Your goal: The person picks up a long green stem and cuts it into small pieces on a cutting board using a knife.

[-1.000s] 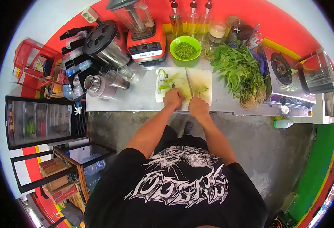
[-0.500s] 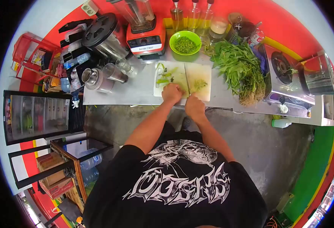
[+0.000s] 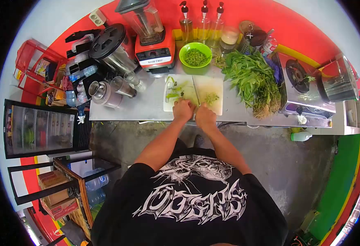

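A person in a black shirt (image 3: 196, 197) stands at a shiny metal table (image 3: 145, 104). On the table, near the front edge, lies a white cutting board (image 3: 217, 87). The right hand (image 3: 205, 117) is closed around the handle end of a knife (image 3: 196, 92), low on the board. The long blade points away from the person, across the board. The left hand (image 3: 183, 110) is on the board too, just left of the knife, with its fingers bent and close together. What is under those fingers is hidden, so it is hard to tell if they hold something.

Left of the knife, past the left hand, are some long green pieces (image 3: 175, 87). Right of the knife is a little pile of small green bits (image 3: 211, 97).

Just behind the board sits a bright green bowl (image 3: 194, 71) with chopped greens (image 3: 195, 57) in it. A big bunch of leafy plants (image 3: 241, 74) lies right of the board, with its thin, stringy ends toward the front. Next to that is a stove (image 3: 291, 98), and a shiny pot (image 3: 339, 85) stands at its right side. A red blender (image 3: 154, 53) stands left of the bowl, and three pump bottles (image 3: 186, 29) stand in a row behind the bowl.
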`<state>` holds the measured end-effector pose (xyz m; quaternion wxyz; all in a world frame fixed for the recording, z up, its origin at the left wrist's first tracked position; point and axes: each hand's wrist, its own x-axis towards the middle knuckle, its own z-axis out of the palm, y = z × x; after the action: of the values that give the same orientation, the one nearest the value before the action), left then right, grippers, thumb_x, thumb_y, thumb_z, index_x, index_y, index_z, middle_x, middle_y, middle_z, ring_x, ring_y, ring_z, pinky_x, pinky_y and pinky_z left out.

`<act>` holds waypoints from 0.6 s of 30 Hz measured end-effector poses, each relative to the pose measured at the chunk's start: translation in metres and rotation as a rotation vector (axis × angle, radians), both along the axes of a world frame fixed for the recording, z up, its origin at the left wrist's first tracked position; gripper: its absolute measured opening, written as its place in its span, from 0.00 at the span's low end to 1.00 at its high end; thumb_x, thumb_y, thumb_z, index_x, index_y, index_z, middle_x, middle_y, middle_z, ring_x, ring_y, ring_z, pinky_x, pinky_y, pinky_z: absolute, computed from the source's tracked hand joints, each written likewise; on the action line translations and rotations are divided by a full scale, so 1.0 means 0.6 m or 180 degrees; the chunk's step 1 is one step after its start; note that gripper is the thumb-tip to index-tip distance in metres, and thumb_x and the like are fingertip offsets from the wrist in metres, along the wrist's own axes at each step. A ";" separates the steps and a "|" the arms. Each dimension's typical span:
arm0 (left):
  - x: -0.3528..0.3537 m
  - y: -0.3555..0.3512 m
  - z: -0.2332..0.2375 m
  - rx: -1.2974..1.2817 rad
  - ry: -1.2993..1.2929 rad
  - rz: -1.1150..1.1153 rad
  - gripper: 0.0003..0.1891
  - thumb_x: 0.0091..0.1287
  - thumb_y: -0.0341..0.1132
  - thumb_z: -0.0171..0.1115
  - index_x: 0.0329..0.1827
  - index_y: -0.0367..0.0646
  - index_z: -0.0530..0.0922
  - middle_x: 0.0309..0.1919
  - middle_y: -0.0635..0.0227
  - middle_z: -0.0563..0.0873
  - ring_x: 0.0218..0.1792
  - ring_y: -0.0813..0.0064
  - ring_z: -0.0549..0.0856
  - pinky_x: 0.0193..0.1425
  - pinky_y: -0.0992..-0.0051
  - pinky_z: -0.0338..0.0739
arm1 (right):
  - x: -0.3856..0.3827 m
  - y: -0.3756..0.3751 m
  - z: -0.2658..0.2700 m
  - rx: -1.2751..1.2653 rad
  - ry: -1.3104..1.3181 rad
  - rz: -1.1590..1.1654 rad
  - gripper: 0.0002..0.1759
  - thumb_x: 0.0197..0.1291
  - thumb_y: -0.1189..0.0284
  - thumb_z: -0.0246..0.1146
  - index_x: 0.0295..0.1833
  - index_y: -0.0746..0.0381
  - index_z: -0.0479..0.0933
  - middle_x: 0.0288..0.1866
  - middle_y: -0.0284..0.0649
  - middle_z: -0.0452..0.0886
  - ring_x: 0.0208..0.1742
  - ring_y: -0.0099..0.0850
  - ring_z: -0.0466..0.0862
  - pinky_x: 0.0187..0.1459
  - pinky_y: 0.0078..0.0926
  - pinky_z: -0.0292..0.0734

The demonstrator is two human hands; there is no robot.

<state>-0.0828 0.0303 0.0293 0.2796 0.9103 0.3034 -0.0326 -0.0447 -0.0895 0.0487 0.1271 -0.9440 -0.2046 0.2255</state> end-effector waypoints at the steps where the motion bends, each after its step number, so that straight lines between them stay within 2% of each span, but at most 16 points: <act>1: -0.003 0.000 -0.003 0.0003 -0.0005 -0.0005 0.13 0.62 0.47 0.71 0.38 0.48 0.87 0.52 0.59 0.82 0.57 0.50 0.79 0.58 0.49 0.76 | 0.001 -0.005 0.002 0.0003 -0.0005 -0.0005 0.17 0.68 0.69 0.55 0.56 0.69 0.70 0.46 0.55 0.88 0.52 0.49 0.89 0.53 0.46 0.84; 3: -0.006 0.007 -0.009 0.0028 -0.0085 -0.0141 0.12 0.63 0.46 0.70 0.38 0.48 0.87 0.52 0.58 0.82 0.57 0.49 0.78 0.58 0.49 0.76 | 0.006 -0.006 0.009 0.0077 0.0022 0.0068 0.17 0.66 0.70 0.55 0.55 0.71 0.69 0.43 0.61 0.87 0.47 0.56 0.89 0.51 0.50 0.83; 7: -0.012 0.010 -0.018 -0.0002 -0.0100 -0.0178 0.09 0.64 0.42 0.65 0.41 0.49 0.87 0.54 0.57 0.81 0.58 0.48 0.77 0.58 0.49 0.76 | -0.011 -0.009 0.010 0.0174 0.0175 -0.0086 0.18 0.65 0.69 0.56 0.55 0.71 0.70 0.44 0.61 0.87 0.49 0.56 0.89 0.51 0.49 0.83; 15: 0.006 0.012 -0.005 -0.0100 0.0364 -0.0193 0.11 0.65 0.43 0.63 0.46 0.52 0.86 0.61 0.59 0.78 0.64 0.50 0.76 0.64 0.47 0.74 | 0.003 -0.013 0.008 0.0228 0.0060 0.0019 0.18 0.64 0.70 0.55 0.53 0.73 0.72 0.46 0.64 0.86 0.50 0.56 0.88 0.53 0.51 0.82; 18: 0.006 0.013 0.002 -0.0053 0.0459 -0.0273 0.12 0.65 0.43 0.63 0.48 0.53 0.86 0.62 0.59 0.78 0.63 0.50 0.76 0.63 0.47 0.75 | -0.016 -0.012 0.011 0.0230 0.0140 -0.0051 0.18 0.64 0.71 0.55 0.53 0.73 0.72 0.46 0.64 0.86 0.50 0.56 0.88 0.53 0.51 0.82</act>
<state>-0.0794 0.0380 0.0307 0.2629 0.9154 0.2832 -0.1126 -0.0541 -0.0968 0.0551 0.1673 -0.9352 -0.2023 0.2376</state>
